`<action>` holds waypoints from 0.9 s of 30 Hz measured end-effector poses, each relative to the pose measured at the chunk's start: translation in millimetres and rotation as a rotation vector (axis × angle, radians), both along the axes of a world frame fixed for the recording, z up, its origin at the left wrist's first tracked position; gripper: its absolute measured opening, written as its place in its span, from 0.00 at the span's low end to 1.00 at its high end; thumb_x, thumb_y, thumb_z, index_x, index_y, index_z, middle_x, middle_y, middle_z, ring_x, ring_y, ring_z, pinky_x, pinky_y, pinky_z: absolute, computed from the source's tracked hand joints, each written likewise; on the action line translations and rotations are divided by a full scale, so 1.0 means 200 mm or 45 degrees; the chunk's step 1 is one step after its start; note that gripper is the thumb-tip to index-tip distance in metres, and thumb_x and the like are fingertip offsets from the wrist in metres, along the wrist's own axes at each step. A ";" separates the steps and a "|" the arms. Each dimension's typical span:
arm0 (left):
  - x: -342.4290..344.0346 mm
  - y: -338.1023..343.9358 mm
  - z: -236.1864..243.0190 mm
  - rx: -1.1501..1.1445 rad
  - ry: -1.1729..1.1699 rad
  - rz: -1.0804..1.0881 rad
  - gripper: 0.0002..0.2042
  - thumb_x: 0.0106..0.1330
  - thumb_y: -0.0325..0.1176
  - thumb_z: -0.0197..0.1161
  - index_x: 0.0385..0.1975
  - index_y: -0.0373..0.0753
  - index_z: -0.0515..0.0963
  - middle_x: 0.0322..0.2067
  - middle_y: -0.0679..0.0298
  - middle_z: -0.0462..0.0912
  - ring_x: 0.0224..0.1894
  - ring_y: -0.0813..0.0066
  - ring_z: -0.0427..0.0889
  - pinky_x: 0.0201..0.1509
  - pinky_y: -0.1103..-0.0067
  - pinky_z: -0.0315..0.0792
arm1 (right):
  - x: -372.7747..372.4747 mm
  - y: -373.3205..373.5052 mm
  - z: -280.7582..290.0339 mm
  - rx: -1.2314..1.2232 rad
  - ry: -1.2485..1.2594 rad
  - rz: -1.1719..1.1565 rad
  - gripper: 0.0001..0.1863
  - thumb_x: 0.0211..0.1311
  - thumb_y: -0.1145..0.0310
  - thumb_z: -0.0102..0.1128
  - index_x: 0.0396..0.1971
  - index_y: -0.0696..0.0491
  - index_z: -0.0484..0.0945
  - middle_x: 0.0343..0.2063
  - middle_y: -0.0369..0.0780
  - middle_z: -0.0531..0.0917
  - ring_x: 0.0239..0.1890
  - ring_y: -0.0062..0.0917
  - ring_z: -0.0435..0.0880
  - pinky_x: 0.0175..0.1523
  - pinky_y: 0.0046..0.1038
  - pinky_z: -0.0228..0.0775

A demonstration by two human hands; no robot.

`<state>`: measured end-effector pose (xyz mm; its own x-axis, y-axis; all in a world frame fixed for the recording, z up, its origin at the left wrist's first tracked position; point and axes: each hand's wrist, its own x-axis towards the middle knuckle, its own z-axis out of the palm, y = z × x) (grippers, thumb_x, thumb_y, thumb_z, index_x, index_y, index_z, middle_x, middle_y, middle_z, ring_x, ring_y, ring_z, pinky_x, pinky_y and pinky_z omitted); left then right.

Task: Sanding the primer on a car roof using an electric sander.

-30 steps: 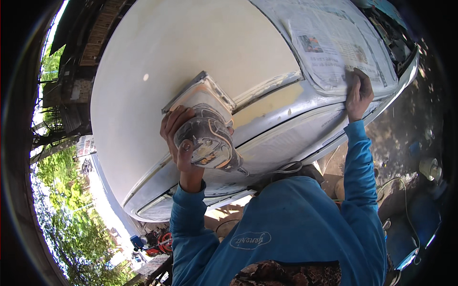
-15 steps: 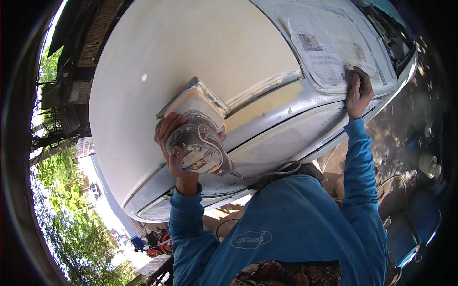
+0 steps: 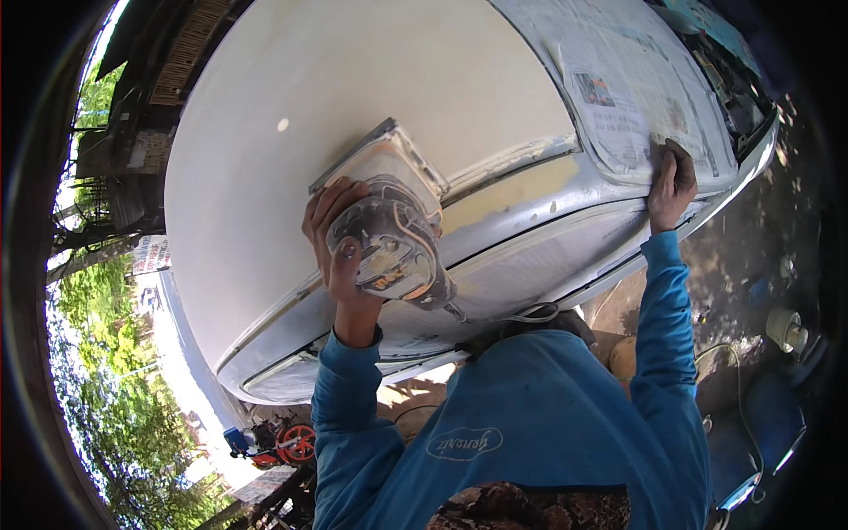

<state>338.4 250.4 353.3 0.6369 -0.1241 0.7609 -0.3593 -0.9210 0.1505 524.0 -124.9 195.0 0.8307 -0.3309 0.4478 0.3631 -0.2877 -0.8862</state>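
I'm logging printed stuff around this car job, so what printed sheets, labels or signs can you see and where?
Newspaper sheets: masking the car's glass, upper right, grey-white with a small colour photo; right hand rests on them.
Label on sander: small orange patch on the dusty housing, under left hand.

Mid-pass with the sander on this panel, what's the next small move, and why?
Probably slide the power sander a little toward the yellowish filler patch beside its pad; that patch looks duller than the white panel. The left hand grips the sander, and the right hand braces on the newspaper masking.
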 end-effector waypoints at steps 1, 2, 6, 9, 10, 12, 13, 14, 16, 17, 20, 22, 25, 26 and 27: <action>0.05 -0.03 0.01 -0.085 -0.064 -0.056 0.44 0.48 0.35 0.81 0.63 0.57 0.58 0.54 0.53 0.77 0.58 0.51 0.76 0.63 0.56 0.71 | 0.00 0.00 -0.01 -0.010 0.008 -0.004 0.12 0.73 0.72 0.53 0.46 0.62 0.82 0.34 0.34 0.82 0.33 0.13 0.73 0.41 0.16 0.66; 0.08 -0.06 0.01 -0.169 -0.129 -0.110 0.33 0.56 0.41 0.78 0.58 0.57 0.65 0.50 0.55 0.83 0.56 0.50 0.79 0.64 0.54 0.68 | 0.00 0.00 -0.01 -0.008 0.005 0.004 0.12 0.73 0.72 0.53 0.46 0.62 0.82 0.34 0.34 0.82 0.33 0.13 0.73 0.41 0.16 0.66; 0.12 -0.10 0.04 -0.070 -0.061 -0.172 0.30 0.58 0.40 0.75 0.57 0.57 0.66 0.50 0.56 0.83 0.57 0.51 0.80 0.64 0.53 0.66 | 0.01 -0.01 -0.04 -0.006 -0.028 0.040 0.12 0.73 0.71 0.53 0.46 0.62 0.82 0.38 0.38 0.84 0.41 0.17 0.78 0.49 0.20 0.70; 0.06 -0.04 0.03 0.017 -0.050 -0.173 0.31 0.56 0.40 0.76 0.57 0.57 0.66 0.51 0.56 0.83 0.57 0.52 0.80 0.64 0.53 0.66 | 0.01 -0.03 -0.04 -0.050 0.014 0.031 0.13 0.73 0.71 0.53 0.47 0.62 0.82 0.41 0.41 0.86 0.45 0.23 0.82 0.55 0.25 0.72; 0.04 -0.02 0.03 0.019 -0.052 -0.157 0.31 0.56 0.40 0.76 0.57 0.57 0.66 0.51 0.56 0.83 0.57 0.52 0.80 0.64 0.53 0.66 | 0.01 -0.05 -0.04 -0.079 0.012 0.026 0.13 0.73 0.71 0.52 0.47 0.62 0.82 0.42 0.41 0.86 0.45 0.24 0.82 0.55 0.26 0.72; -0.03 0.02 0.04 -0.032 -0.043 -0.102 0.27 0.61 0.40 0.72 0.58 0.58 0.66 0.50 0.55 0.83 0.57 0.52 0.80 0.64 0.53 0.66 | 0.03 -0.05 -0.06 -0.056 -0.016 0.052 0.13 0.73 0.71 0.52 0.47 0.62 0.82 0.42 0.42 0.86 0.45 0.24 0.83 0.55 0.26 0.72; -0.07 0.04 0.04 -0.037 -0.046 -0.094 0.27 0.61 0.40 0.72 0.58 0.58 0.66 0.50 0.55 0.83 0.57 0.52 0.80 0.64 0.53 0.66 | 0.03 -0.05 -0.05 -0.087 -0.008 0.041 0.13 0.73 0.71 0.52 0.47 0.62 0.82 0.42 0.42 0.86 0.45 0.24 0.83 0.55 0.26 0.72; -0.11 0.06 0.05 -0.083 0.002 -0.044 0.27 0.61 0.40 0.71 0.58 0.58 0.66 0.50 0.56 0.83 0.57 0.52 0.80 0.64 0.53 0.66 | 0.03 -0.06 -0.05 -0.119 -0.001 0.029 0.13 0.73 0.71 0.52 0.47 0.62 0.82 0.42 0.42 0.86 0.45 0.24 0.83 0.55 0.26 0.72; -0.19 0.13 0.03 -0.138 0.043 -0.009 0.26 0.62 0.41 0.71 0.58 0.59 0.66 0.50 0.56 0.83 0.56 0.52 0.80 0.64 0.53 0.66 | 0.03 -0.06 -0.07 -0.135 -0.003 0.035 0.13 0.73 0.71 0.53 0.47 0.62 0.82 0.41 0.42 0.86 0.45 0.24 0.83 0.55 0.26 0.72; -0.22 0.18 0.01 -0.148 0.070 0.038 0.30 0.54 0.41 0.75 0.57 0.51 0.68 0.50 0.57 0.81 0.59 0.56 0.76 0.68 0.57 0.63 | 0.03 -0.06 -0.07 -0.112 0.009 0.037 0.13 0.73 0.71 0.53 0.47 0.62 0.82 0.41 0.42 0.86 0.44 0.24 0.83 0.55 0.26 0.72; -0.36 0.30 0.01 -0.172 0.202 0.158 0.42 0.45 0.41 0.81 0.61 0.47 0.64 0.52 0.57 0.77 0.60 0.56 0.73 0.70 0.58 0.64 | 0.03 -0.05 -0.05 -0.117 0.002 0.031 0.13 0.74 0.70 0.53 0.47 0.62 0.82 0.41 0.42 0.86 0.44 0.24 0.83 0.55 0.26 0.72; -0.39 0.32 0.04 0.049 -0.022 0.123 0.49 0.45 0.39 0.83 0.65 0.54 0.54 0.53 0.55 0.76 0.58 0.52 0.75 0.65 0.53 0.69 | 0.03 -0.04 -0.04 -0.119 0.014 0.037 0.13 0.73 0.71 0.52 0.47 0.62 0.82 0.41 0.42 0.86 0.44 0.24 0.83 0.54 0.26 0.72; -0.45 0.37 0.07 0.104 0.006 0.156 0.55 0.44 0.38 0.84 0.68 0.59 0.47 0.54 0.50 0.74 0.55 0.47 0.76 0.61 0.51 0.72 | 0.04 -0.07 -0.06 -0.113 0.031 0.061 0.13 0.73 0.70 0.52 0.47 0.61 0.82 0.40 0.42 0.86 0.44 0.25 0.83 0.55 0.26 0.72; -0.46 0.38 0.07 0.108 -0.005 0.159 0.55 0.44 0.39 0.84 0.68 0.58 0.47 0.55 0.49 0.73 0.55 0.47 0.76 0.62 0.51 0.71 | 0.04 -0.08 -0.07 -0.120 0.028 0.063 0.13 0.73 0.70 0.52 0.47 0.61 0.82 0.40 0.42 0.86 0.44 0.25 0.83 0.55 0.26 0.72; -0.48 0.41 0.07 0.103 -0.006 0.163 0.55 0.44 0.39 0.84 0.68 0.58 0.47 0.55 0.49 0.73 0.55 0.47 0.76 0.62 0.51 0.71 | 0.04 -0.07 -0.06 -0.125 0.028 0.062 0.14 0.73 0.70 0.52 0.47 0.61 0.82 0.40 0.42 0.86 0.44 0.25 0.83 0.54 0.26 0.72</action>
